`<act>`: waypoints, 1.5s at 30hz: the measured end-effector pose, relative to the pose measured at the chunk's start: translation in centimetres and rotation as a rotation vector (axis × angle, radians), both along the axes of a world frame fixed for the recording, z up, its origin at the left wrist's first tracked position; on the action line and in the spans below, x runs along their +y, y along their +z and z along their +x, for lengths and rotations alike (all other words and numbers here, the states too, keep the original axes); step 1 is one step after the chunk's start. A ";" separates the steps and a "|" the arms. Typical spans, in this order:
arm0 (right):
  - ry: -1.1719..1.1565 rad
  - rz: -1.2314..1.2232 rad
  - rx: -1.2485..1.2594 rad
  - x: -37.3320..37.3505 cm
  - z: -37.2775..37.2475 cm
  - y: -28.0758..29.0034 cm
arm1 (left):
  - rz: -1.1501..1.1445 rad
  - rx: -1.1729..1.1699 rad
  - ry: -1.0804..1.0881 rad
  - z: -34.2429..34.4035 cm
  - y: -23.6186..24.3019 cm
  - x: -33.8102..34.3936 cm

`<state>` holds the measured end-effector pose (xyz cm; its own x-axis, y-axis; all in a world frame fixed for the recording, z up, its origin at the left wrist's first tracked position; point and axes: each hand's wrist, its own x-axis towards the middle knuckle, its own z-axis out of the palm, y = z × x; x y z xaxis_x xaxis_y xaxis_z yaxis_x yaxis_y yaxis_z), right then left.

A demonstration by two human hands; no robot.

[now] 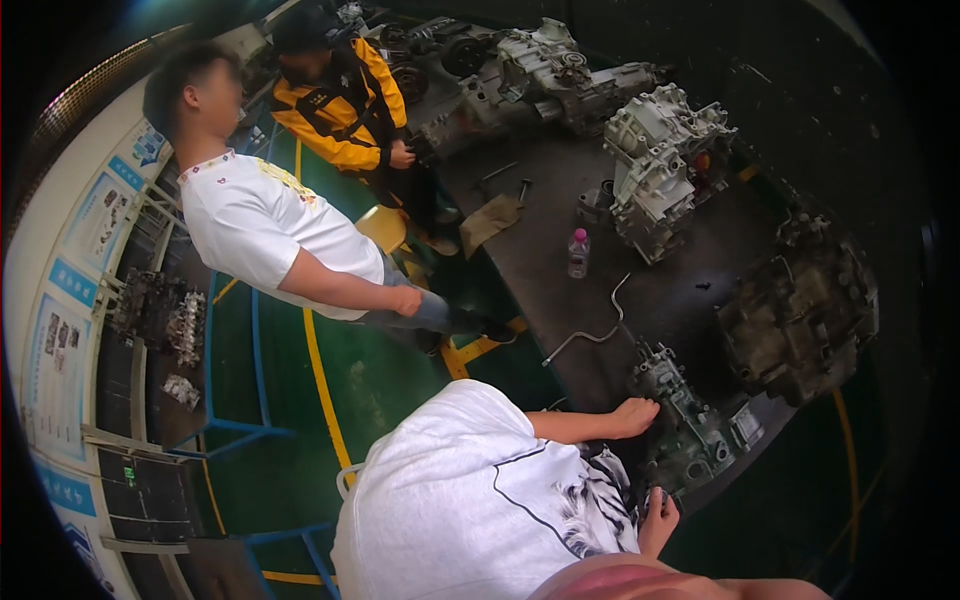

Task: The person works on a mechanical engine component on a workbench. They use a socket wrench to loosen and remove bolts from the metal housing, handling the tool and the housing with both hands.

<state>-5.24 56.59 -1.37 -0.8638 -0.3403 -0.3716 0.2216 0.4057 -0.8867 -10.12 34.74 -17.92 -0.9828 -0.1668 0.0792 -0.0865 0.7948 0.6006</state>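
Note:
My left hand (635,417) is closed in a fist at the near edge of a grey-green metal casting (690,430) with several holes and bosses. What its fingers hold, if anything, is hidden. Lower in the view, my right hand (658,522) has its fingers curled by the casting's near end, pinched around something too dark and small to make out. The casting lies on a dark workbench (680,305). Beyond my left hand, a bent metal rod (600,335), shaped like a crank, rests on the bench.
A large grimy housing (800,310) stands beyond the casting. Farther along are a pale gearbox (660,165), a pink-capped bottle (578,255) and a brown cloth-like piece (490,225). Two people, one in a white shirt (270,230), one in a yellow-black jacket (345,105), stand to the left.

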 end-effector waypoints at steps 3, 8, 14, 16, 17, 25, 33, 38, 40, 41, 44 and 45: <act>-0.027 -0.005 -0.051 0.0 0.1 0.5 | -0.010 0.011 0.025 -0.1 -0.8 0.4; -0.049 -0.008 -0.112 -0.3 0.2 1.4 | -0.096 0.092 0.018 0.0 0.1 0.5; -0.026 0.015 -0.079 0.1 -0.4 1.3 | -0.002 -0.042 0.029 -0.3 0.1 0.1; -0.031 0.014 -0.069 -0.1 -0.2 1.5 | -0.017 -0.020 0.025 -0.4 -0.2 0.3; -0.035 0.015 -0.070 -0.1 -0.2 1.5 | -0.079 0.018 0.013 -0.4 -0.3 0.4; -0.058 -0.020 -0.042 0.4 -0.3 0.8 | -0.067 -0.048 0.047 -0.4 0.6 0.1; -0.133 -0.090 -0.063 0.7 -0.6 -0.3 | -0.064 0.008 0.035 0.0 1.3 -0.4; -0.146 -0.079 -0.068 0.0 -0.7 0.7 | -0.003 -0.014 -0.013 -0.3 -0.4 -0.3; -0.264 -0.136 -0.164 -0.1 -0.4 1.3 | -0.006 0.020 -0.021 -0.1 -0.6 -0.1; -0.303 -0.129 -0.189 -0.4 -0.4 1.7 | -0.008 0.022 -0.018 -0.2 -0.8 -0.2; -0.337 -0.121 -0.195 -0.5 -0.5 1.8 | -0.031 0.015 -0.030 -0.1 0.1 -0.2; -0.339 -0.120 -0.195 -0.5 -0.5 1.7 | -0.018 0.000 -0.008 0.1 1.0 -0.3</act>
